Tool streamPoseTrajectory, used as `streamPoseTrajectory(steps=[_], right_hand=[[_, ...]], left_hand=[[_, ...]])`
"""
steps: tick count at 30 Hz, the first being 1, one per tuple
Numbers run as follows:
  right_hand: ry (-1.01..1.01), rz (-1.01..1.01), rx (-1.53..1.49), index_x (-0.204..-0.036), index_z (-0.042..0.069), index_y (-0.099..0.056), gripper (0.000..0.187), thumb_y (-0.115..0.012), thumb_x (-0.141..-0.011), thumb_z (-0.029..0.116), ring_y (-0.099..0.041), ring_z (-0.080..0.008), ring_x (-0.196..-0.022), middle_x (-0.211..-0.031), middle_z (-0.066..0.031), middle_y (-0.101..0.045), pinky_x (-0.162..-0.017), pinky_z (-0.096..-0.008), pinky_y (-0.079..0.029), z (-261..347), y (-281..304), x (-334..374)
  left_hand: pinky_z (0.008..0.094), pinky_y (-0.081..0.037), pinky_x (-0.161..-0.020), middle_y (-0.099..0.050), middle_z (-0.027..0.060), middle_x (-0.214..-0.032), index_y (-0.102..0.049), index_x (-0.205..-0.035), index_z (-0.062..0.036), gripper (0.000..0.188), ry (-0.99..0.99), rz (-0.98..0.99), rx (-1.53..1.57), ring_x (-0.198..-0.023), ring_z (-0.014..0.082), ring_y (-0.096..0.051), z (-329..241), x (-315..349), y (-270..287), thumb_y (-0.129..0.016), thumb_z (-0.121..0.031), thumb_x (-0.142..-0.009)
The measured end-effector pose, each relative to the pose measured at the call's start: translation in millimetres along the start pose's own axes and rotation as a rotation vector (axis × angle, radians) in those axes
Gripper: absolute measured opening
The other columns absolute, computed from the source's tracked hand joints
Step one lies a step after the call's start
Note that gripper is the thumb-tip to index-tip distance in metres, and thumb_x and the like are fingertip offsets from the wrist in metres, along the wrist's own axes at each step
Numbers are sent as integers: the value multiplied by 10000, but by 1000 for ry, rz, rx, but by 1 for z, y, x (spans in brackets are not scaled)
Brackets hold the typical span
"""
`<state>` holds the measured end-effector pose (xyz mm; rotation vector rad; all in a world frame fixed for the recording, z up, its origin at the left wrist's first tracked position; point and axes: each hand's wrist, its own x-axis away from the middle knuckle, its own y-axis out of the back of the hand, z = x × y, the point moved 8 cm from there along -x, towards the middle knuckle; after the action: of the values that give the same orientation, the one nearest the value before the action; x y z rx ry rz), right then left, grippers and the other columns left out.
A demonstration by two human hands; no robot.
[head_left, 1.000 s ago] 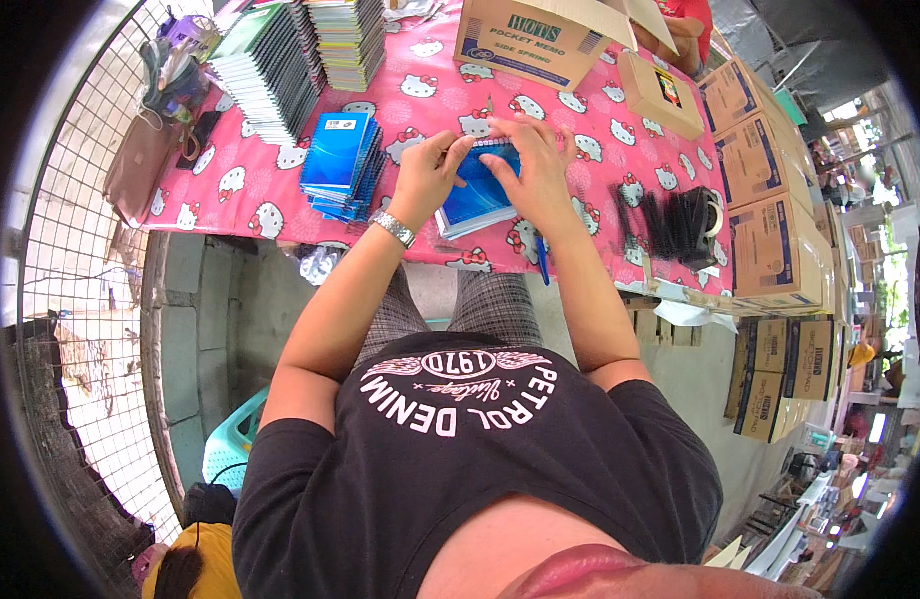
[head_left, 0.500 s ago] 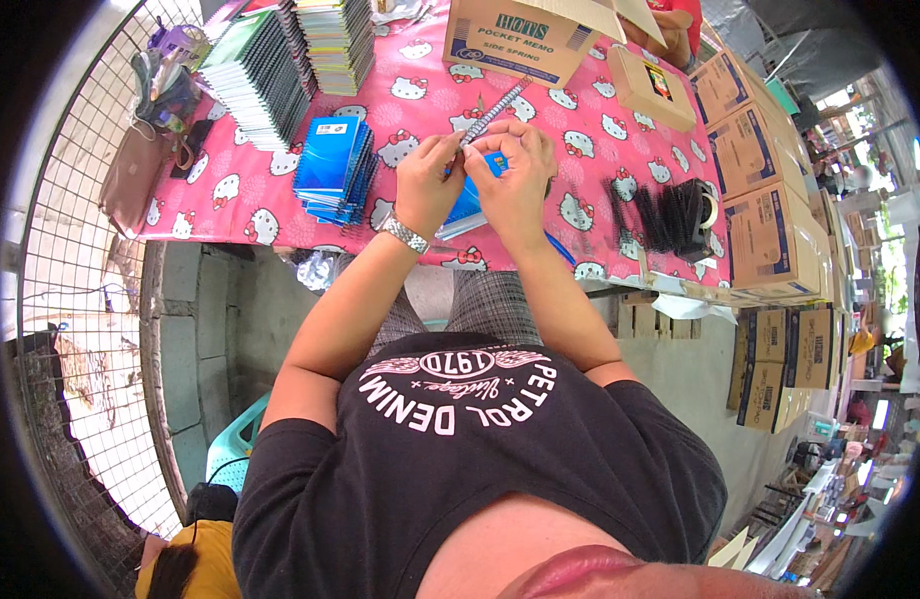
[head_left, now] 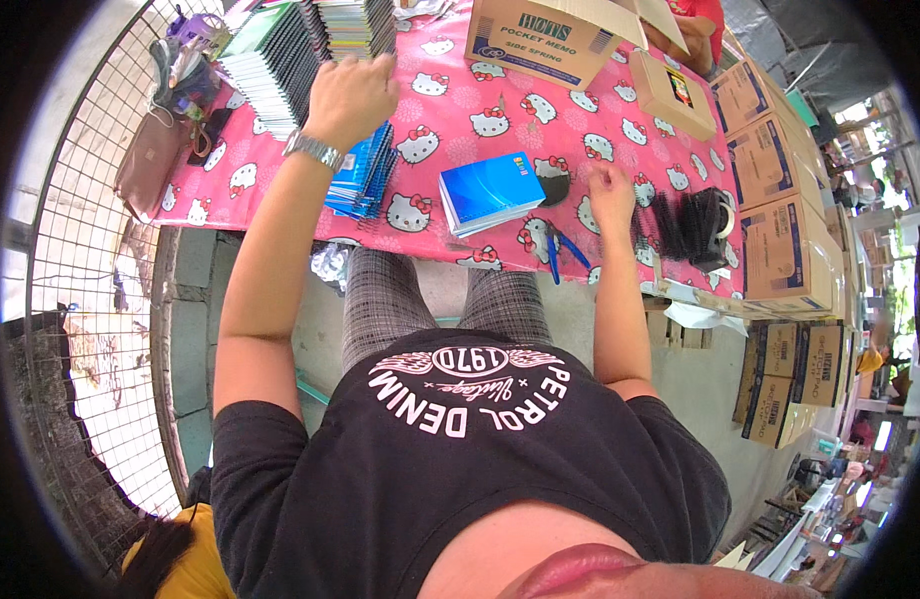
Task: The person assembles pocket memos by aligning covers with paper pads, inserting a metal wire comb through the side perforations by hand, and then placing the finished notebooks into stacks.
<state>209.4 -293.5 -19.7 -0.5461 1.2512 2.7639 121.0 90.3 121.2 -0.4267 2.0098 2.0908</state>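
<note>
My left hand (head_left: 352, 102) is above a small stack of blue spiral notebooks (head_left: 370, 180), beside the taller notebook stacks. Its back faces up and its fingertips are hidden, so any hold is unclear. My right hand (head_left: 612, 198) is closed, fingers curled together, left of a bunch of black wire coils (head_left: 673, 228); what it holds, if anything, is too small to make out. Between my hands lies a pile of blue-covered pads (head_left: 493, 194), with a dark round object (head_left: 555, 190) at its right. Blue-handled pliers (head_left: 565, 252) rest at the table's near edge.
Tall notebook stacks (head_left: 270, 70) stand at the back left, near a brown pouch (head_left: 153, 170). A large open carton (head_left: 545, 45) and a smaller box (head_left: 672, 95) stand at the back. A tape roll (head_left: 725, 220) and stacked cartons (head_left: 784, 250) are at the right. A person (head_left: 694, 25) sits beyond.
My hands have parted from the spiral-bound item they held together over the pads. The left moved up and left to the notebooks, the right moved right toward the coils. The pads and pliers are now uncovered.
</note>
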Motion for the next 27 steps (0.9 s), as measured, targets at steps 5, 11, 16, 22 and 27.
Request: streamPoseTrajectory(steps=[5, 11, 16, 22, 27], right_hand=[[-106, 18, 478, -997, 21, -681, 317, -713, -805, 271, -633, -401, -952, -941, -227, -658, -836, -472, -501, -95, -22, 41], [-60, 33, 320, -1076, 9, -665, 281, -619, -851, 170, -623, -437, -919, -1000, -270, -639, -824, -480, -499, -108, -4, 26], [211, -73, 39, -1144, 25, -658, 279, -565, -904, 131, -645, -352, -846, -995, -193, -663, -787, -426, -518, -30, 13, 1], [181, 222, -277, -1217, 100, -663, 293, -610, -932, 140, -546, -95, -802, -962, -38, -646, -738, -256, -475, 72, 17, 19], [180, 327, -349, -1129, 76, -699, 243, -653, -894, 118, -616, -194, -864, -948, -76, -652, -803, -302, -480, 99, 14, 23]], left_hand=[[483, -466, -869, -586, 142, -1194, -514, -1195, -97, 357, -20, 20, 57, -1130, 337, -557, 30, 17, -102, -547, -141, -842], [447, -480, -885, -620, 127, -1057, -612, -1077, -63, 283, -238, -92, 482, -1024, 315, -589, -113, 37, -48, -631, -173, -817], [433, -535, -790, -633, 119, -997, -649, -998, -49, 244, -416, 294, 288, -950, 303, -628, -188, 76, -68, -648, -225, -829], [452, -533, -765, -680, 136, -892, -680, -983, -63, 213, -485, 398, 361, -830, 321, -663, -177, 63, -65, -604, -201, -838], [454, -530, -774, -687, 155, -901, -676, -1010, -64, 233, -502, 426, 416, -816, 332, -668, -168, 57, -70, -601, -200, -837]])
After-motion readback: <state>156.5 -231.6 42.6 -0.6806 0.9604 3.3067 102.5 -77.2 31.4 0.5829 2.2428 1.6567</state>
